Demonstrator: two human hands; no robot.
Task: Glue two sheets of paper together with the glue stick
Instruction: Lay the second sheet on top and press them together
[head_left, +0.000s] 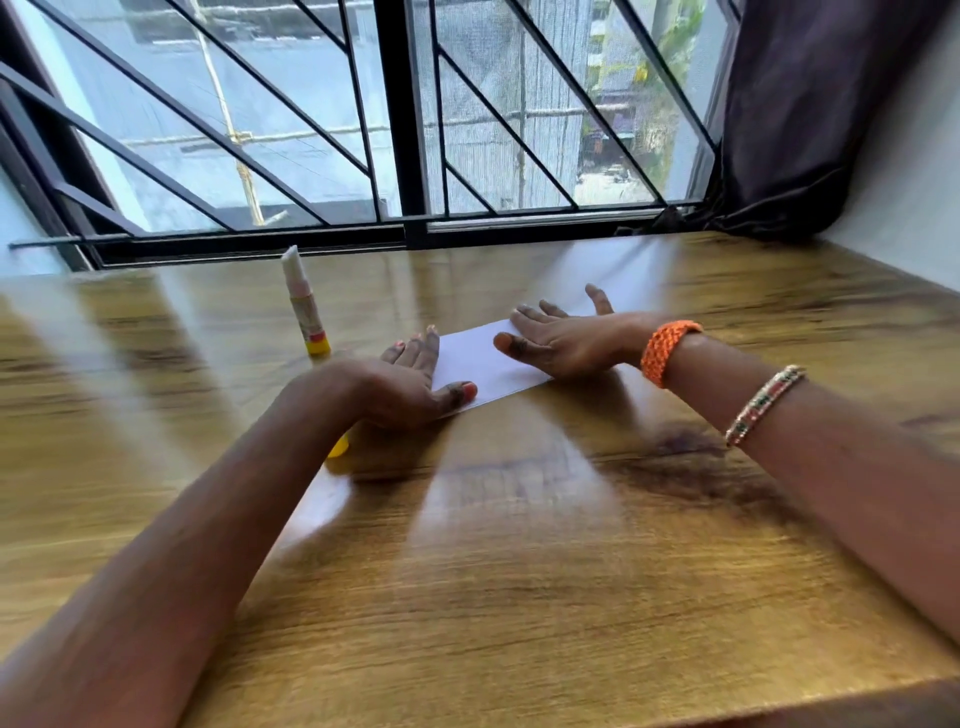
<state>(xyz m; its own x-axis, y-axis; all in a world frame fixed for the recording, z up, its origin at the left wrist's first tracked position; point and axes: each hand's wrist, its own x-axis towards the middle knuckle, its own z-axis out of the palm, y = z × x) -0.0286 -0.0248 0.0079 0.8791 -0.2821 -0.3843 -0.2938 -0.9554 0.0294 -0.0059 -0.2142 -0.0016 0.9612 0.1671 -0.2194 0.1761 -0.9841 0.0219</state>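
White paper (478, 364) lies flat on the wooden table (519, 519), a narrow strip running from lower left to upper right. Whether it is one sheet or two stacked I cannot tell. My left hand (402, 382) rests palm down on its left end, fingers spread. My right hand (558, 340) presses flat on its right end, fingers apart. The glue stick (305, 306) stands upright and uncapped on the table, left of and behind the paper, untouched. A small yellow thing (338, 448), perhaps the cap, peeks out from under my left wrist.
A barred window (405, 130) runs along the far edge of the table. A dark curtain (810, 114) hangs at the back right beside a pale wall. Bare wood stretches toward the near edge of the table.
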